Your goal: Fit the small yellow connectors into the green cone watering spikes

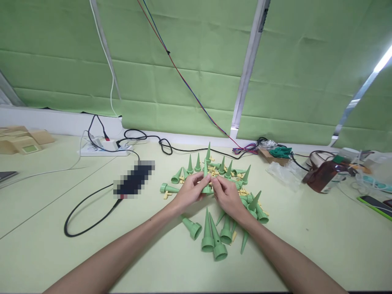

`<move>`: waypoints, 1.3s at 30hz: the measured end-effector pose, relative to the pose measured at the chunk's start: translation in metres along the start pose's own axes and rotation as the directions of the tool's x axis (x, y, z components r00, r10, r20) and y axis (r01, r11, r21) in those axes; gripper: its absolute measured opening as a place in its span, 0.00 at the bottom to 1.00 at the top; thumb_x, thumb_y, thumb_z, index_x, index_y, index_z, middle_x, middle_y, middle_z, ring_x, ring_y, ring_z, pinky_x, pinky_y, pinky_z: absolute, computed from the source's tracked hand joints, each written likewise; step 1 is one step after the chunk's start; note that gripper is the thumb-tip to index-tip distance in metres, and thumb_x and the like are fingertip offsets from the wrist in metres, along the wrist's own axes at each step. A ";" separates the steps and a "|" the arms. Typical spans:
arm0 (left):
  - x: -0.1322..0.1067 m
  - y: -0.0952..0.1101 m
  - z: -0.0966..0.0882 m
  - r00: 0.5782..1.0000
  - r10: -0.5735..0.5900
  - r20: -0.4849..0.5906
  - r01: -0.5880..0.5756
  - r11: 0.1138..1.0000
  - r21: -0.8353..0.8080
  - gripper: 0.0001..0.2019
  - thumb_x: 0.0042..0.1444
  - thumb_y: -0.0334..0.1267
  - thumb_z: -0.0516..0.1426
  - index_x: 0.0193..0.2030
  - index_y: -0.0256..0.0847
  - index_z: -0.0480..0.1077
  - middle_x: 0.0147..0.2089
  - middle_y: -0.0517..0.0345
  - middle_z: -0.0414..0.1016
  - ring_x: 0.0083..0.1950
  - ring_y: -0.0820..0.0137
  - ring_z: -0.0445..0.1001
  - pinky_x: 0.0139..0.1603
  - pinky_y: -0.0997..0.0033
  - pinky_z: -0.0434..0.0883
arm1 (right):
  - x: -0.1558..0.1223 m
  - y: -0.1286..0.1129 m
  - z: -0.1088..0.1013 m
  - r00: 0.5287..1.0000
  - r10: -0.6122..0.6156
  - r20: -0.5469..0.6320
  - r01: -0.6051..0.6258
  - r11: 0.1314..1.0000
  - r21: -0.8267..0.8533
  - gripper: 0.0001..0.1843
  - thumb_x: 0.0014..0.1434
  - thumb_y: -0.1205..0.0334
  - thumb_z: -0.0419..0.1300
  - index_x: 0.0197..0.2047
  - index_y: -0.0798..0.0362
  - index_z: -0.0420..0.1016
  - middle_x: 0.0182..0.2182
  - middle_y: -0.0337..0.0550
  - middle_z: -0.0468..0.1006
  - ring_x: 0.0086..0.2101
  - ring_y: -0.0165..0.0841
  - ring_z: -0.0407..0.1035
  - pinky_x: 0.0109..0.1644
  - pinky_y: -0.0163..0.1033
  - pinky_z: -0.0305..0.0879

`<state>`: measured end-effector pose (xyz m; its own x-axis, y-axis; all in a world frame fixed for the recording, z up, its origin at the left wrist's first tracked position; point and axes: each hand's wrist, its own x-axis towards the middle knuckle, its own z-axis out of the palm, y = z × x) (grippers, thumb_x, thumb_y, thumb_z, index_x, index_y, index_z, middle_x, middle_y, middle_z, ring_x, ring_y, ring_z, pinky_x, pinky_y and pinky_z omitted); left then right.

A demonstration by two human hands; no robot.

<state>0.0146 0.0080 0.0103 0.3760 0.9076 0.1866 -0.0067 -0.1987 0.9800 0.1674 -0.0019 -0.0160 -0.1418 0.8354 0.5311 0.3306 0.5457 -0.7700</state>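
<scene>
Here's the spike point(206, 168), tip up over the table point(290, 249), my left grip point(193, 188) closed round it; the right grip point(226, 191) bunches its fingertips alongside, holding anything or not, I can't tell. If my left slackens, it could drop onto neighbouring spikes point(207, 237). It's green, tapering, wider-based.

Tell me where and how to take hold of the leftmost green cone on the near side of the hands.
Grip the green cone by its wide collar, probably best from above and the near side: it lies on its side, collar toward the near edge, slim tip pointing back toward the left forearm.
</scene>
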 end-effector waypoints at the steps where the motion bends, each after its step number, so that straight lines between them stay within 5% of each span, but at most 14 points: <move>1: 0.000 -0.001 0.000 1.000 0.025 -0.007 -0.024 0.999 0.037 0.19 0.59 0.53 0.56 0.30 0.38 0.61 0.25 0.67 0.53 0.19 0.81 0.55 0.17 0.78 0.57 | 0.000 0.000 0.000 1.000 0.004 -0.002 -0.004 1.000 -0.003 0.22 0.69 0.51 0.47 0.24 0.52 0.59 0.18 0.33 0.59 0.22 0.28 0.54 0.28 0.35 0.50; 11: -0.001 -0.004 0.000 0.972 0.233 -0.014 -0.212 0.907 0.365 0.19 0.63 0.49 0.52 0.26 0.40 0.53 0.26 0.65 0.49 0.25 0.77 0.52 0.23 0.75 0.53 | 0.000 0.003 0.002 0.998 0.057 -0.017 -0.056 0.998 0.032 0.24 0.69 0.52 0.46 0.21 0.51 0.54 0.15 0.33 0.57 0.20 0.28 0.52 0.27 0.36 0.49; 17: -0.006 -0.002 0.001 0.971 0.239 0.015 -0.219 0.862 0.457 0.14 0.63 0.47 0.51 0.31 0.39 0.60 0.27 0.64 0.55 0.24 0.77 0.54 0.22 0.75 0.53 | 0.003 0.007 0.003 0.996 0.072 -0.060 -0.072 0.997 -0.007 0.25 0.67 0.54 0.47 0.19 0.51 0.52 0.15 0.33 0.56 0.20 0.27 0.51 0.26 0.36 0.48; 22: -0.007 -0.002 0.003 0.958 0.285 0.018 -0.249 0.805 0.538 0.11 0.65 0.44 0.49 0.41 0.39 0.67 0.41 0.53 0.68 0.32 0.72 0.66 0.28 0.73 0.66 | 0.005 0.002 0.000 0.993 0.063 -0.098 -0.067 0.997 -0.033 0.26 0.68 0.51 0.46 0.20 0.51 0.54 0.15 0.33 0.58 0.20 0.27 0.52 0.28 0.36 0.50; 29: -0.007 -0.007 0.006 0.970 0.235 -0.058 -0.190 0.889 0.416 0.18 0.63 0.45 0.51 0.58 0.45 0.60 0.58 0.47 0.66 0.30 0.74 0.71 0.26 0.74 0.69 | 0.004 0.000 -0.002 0.976 0.139 -0.169 -0.129 0.989 0.070 0.24 0.67 0.46 0.48 0.24 0.51 0.56 0.17 0.32 0.57 0.21 0.27 0.52 0.25 0.35 0.48; 32: -0.005 -0.009 0.003 0.980 0.179 -0.087 -0.140 0.930 0.339 0.15 0.63 0.51 0.51 0.47 0.42 0.66 0.42 0.54 0.76 0.22 0.75 0.70 0.21 0.74 0.67 | 0.004 0.000 -0.002 0.973 0.145 -0.180 -0.123 0.985 0.124 0.23 0.67 0.45 0.49 0.25 0.51 0.56 0.18 0.32 0.57 0.21 0.27 0.53 0.25 0.35 0.49; 35: -0.003 -0.009 0.001 0.996 0.083 -0.044 -0.068 0.959 0.275 0.24 0.64 0.56 0.47 0.30 0.39 0.68 0.18 0.62 0.69 0.15 0.74 0.65 0.19 0.74 0.65 | 0.004 -0.001 -0.002 0.981 0.120 -0.153 -0.098 0.985 0.141 0.23 0.66 0.45 0.50 0.25 0.51 0.58 0.19 0.33 0.58 0.21 0.27 0.54 0.24 0.35 0.51; 39: -0.002 -0.005 0.001 0.996 -0.059 0.061 0.053 0.994 0.093 0.28 0.63 0.60 0.46 0.26 0.37 0.67 0.16 0.58 0.69 0.15 0.71 0.67 0.17 0.72 0.64 | 0.003 -0.005 -0.003 0.993 0.084 -0.081 -0.070 0.985 0.154 0.22 0.67 0.46 0.49 0.26 0.51 0.60 0.19 0.34 0.61 0.21 0.27 0.56 0.25 0.34 0.53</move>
<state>0.0152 0.0071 0.0049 0.4318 0.8934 0.1242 0.0993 -0.1839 0.9779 0.1682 -0.0022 -0.0099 -0.0376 0.8700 0.4917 0.1916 0.4892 -0.8509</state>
